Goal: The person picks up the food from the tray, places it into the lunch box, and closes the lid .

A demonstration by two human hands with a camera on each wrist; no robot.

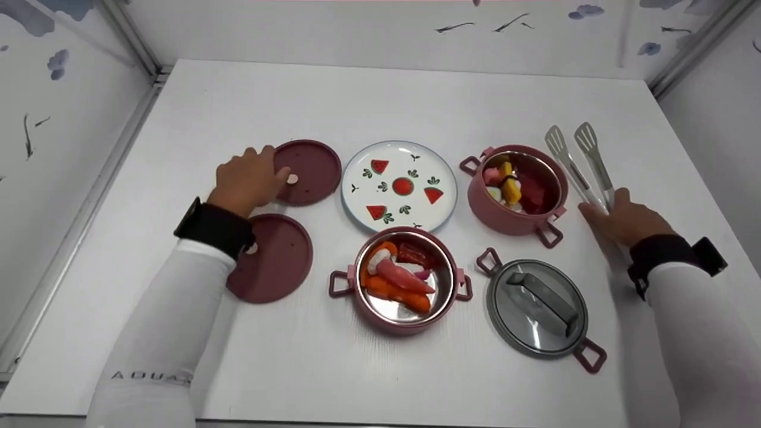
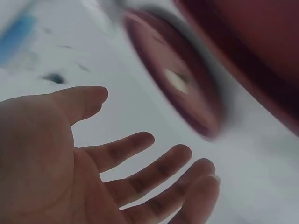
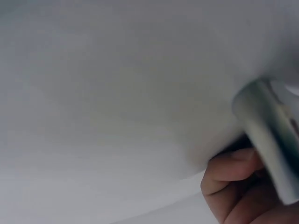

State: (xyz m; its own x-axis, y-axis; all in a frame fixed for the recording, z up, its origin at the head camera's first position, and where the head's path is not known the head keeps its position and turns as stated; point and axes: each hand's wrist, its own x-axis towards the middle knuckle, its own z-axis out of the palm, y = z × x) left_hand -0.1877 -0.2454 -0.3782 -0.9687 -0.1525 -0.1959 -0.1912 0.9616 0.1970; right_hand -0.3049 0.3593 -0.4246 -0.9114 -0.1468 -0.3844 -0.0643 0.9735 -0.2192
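My right hand [image 1: 633,220] grips metal tongs [image 1: 597,166] with slotted ends, right of a pink pot [image 1: 505,220]. In the right wrist view, curled fingers [image 3: 233,165] are against the shiny handle end of the tongs [image 3: 268,135]. My left hand [image 1: 244,178] hovers with spread fingers beside a dark red rimmed disc [image 1: 315,172] and holds nothing. A second dark red disc [image 1: 279,261] is nearer, partly hidden by the wrist. Each disc bears a small pale round piece. The left wrist view shows the open palm [image 2: 84,177] and a blurred disc [image 2: 182,65].
A white plate [image 1: 380,172] with watermelon prints lies in the middle. Before it stands a pink pot [image 1: 398,327] with orange, red and white food-like pieces; the other pot holds yellow, pink and red ones. A grey glass lid [image 1: 529,309] lies at the front right.
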